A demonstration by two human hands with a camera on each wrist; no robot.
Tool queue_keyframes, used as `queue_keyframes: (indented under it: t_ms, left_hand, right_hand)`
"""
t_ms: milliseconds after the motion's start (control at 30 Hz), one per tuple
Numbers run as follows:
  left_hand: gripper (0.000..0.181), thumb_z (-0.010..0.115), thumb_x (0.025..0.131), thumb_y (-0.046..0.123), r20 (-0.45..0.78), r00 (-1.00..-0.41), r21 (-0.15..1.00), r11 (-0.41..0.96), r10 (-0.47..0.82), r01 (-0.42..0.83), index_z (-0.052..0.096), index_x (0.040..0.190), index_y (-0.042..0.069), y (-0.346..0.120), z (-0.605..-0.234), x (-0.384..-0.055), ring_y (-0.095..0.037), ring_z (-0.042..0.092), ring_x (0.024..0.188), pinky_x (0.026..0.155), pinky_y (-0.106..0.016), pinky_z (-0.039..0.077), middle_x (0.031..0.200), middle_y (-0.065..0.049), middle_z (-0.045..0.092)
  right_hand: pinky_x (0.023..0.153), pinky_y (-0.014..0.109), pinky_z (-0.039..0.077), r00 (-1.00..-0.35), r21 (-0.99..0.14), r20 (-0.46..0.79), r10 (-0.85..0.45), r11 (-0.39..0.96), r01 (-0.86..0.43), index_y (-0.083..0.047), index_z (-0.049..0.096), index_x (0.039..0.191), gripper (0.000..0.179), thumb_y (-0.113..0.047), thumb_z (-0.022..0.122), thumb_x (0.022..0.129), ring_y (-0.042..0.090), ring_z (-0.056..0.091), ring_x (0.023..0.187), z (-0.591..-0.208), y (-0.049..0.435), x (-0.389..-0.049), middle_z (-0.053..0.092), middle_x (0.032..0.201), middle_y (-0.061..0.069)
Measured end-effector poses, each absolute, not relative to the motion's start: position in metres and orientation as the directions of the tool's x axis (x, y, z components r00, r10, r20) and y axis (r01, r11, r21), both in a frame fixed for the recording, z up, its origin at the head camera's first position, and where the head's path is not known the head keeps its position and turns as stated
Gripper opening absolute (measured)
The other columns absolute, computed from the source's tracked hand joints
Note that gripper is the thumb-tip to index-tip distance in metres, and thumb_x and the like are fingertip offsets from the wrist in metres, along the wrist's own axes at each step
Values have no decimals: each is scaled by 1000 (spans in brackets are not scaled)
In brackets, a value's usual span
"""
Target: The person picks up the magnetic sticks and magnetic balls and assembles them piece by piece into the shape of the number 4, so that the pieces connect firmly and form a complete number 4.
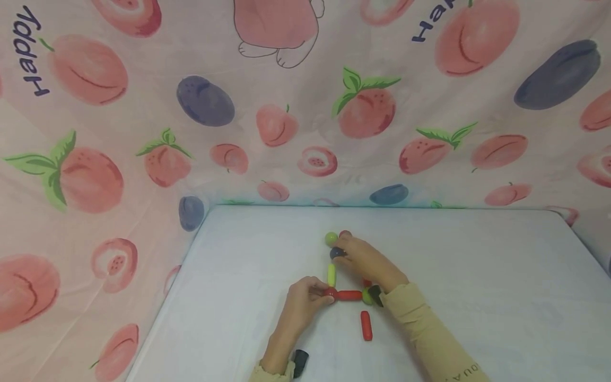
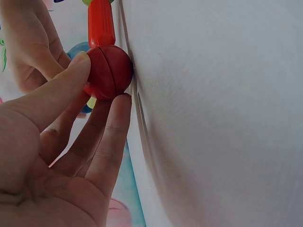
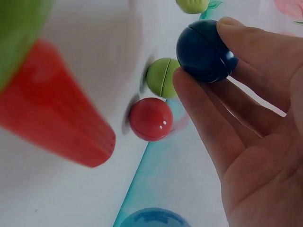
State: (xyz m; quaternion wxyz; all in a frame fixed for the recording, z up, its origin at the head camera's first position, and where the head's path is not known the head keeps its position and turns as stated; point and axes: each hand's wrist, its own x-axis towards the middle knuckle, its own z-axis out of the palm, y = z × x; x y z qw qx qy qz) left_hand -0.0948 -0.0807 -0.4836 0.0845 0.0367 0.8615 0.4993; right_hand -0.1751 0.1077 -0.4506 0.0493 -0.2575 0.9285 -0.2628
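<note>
My left hand (image 1: 302, 305) pinches a red ball (image 2: 110, 71) between thumb and fingers, low over the white surface. A red rod (image 1: 350, 295) runs from this ball to a green ball (image 1: 366, 296), partly covered by the right wrist. From the red ball a yellow-green rod (image 1: 331, 275) points away toward the back. Just beyond its far end, my right hand (image 1: 365, 260) holds a dark blue ball (image 3: 206, 51) between thumb and fingertips. A second red rod (image 3: 61, 109) sticks out from the green ball, mostly hidden by the right forearm in the head view.
Behind the right hand lie a loose green ball (image 1: 331, 239) and another red ball (image 1: 345, 233). A separate red rod (image 1: 366, 325) rests on the white table (image 1: 248, 254) nearer the front. Fruit-printed cloth (image 1: 286, 175) hangs along the back and left edges.
</note>
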Motion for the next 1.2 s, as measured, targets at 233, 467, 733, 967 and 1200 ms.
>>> queue_keyframes:
  t_ms: [233,467,733,967,1200]
  left_hand:
    - [21,81,81,14,-106,-983,870,493,150,-19,71,99,9,-81,-483,-94,-8,68,78,72,-22,56,92,-1,72]
    - [21,81,81,13,-106,-982,873,488,155,-17,71,99,9,-81,-484,-94,-8,69,78,72,-21,56,93,-1,72]
    - [20,81,81,13,-110,-982,865,502,151,-19,71,99,9,-81,-484,-95,-8,68,79,72,-21,55,93,-1,72]
    - [21,81,81,14,-129,-982,858,511,139,-40,72,99,10,-80,-484,-94,-8,68,79,72,-22,56,92,1,72]
    - [20,81,81,14,-132,-982,860,509,134,-46,72,99,10,-80,-483,-94,-8,68,79,73,-23,56,92,1,72]
  right_hand:
    - [104,42,48,-848,-506,29,-529,724,-469,-5,61,130,43,-16,74,90,24,61,120,-450,103,-175,66,125,9]
    - [104,41,48,-858,-505,-7,-513,743,-440,-7,61,127,40,-17,74,90,20,63,116,-450,99,-176,67,120,5]
    - [100,39,51,-864,-509,-16,-504,748,-426,-8,62,121,35,-16,75,89,16,63,105,-452,95,-179,67,109,1]
    - [101,38,51,-867,-516,-33,-497,751,-411,-9,64,121,34,-14,75,89,16,63,106,-454,92,-180,67,111,1]
    - [98,38,52,-861,-521,-9,-509,737,-431,-9,64,117,30,-13,75,89,16,64,102,-456,91,-180,68,106,1]
